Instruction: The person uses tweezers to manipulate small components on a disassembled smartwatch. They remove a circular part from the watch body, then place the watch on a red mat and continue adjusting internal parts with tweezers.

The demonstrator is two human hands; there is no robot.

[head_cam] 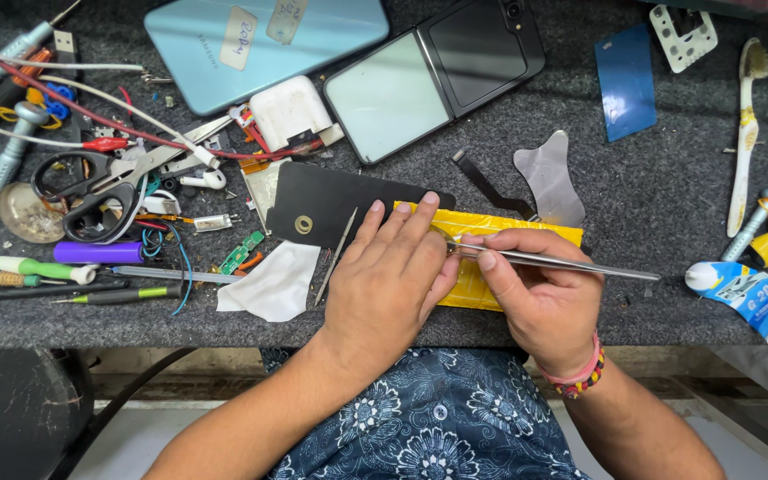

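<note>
**Tweezers at a yellow panel on a crowded counter**

Across the grey felt counter (pixel 660 196), the biggest things lie along the far edge: a pale blue phone (pixel 264 44) lying back-up at the far left, and beside it a folding phone (pixel 433 76) opened flat. Nearer the front edge a black back cover (pixel 331 204) rests just left of a yellow panel (pixel 508 227), which sits at the middle of the front edge, mostly under the hands.

The left hand (pixel 388 280) lies flat on the yellow panel and the black cover's end, its fingers spread and released, pressing rather than gripping. The right hand (pixel 540 298) pinches metal tweezers (pixel 562 262) between thumb and forefinger, fingers clenched on the shaft; the tips point left and vanish under the left hand, so I cannot tell what they touch.

Smaller items crowd the left side: scissors (pixel 91 191), screwdrivers (pixel 37 271), red and white wires, a white cloth (pixel 273 284). A glue tube (pixel 748 298) lies near the right edge, a toothbrush (pixel 744 133) beyond it, and a black flex strip (pixel 491 187) lies just behind the panel.

As I judge it, the sharp tips could slip and scratch or puncture the panel if the left hand's pressure shifts. The panel is near the front edge, so a sideways push might slide it off.
</note>
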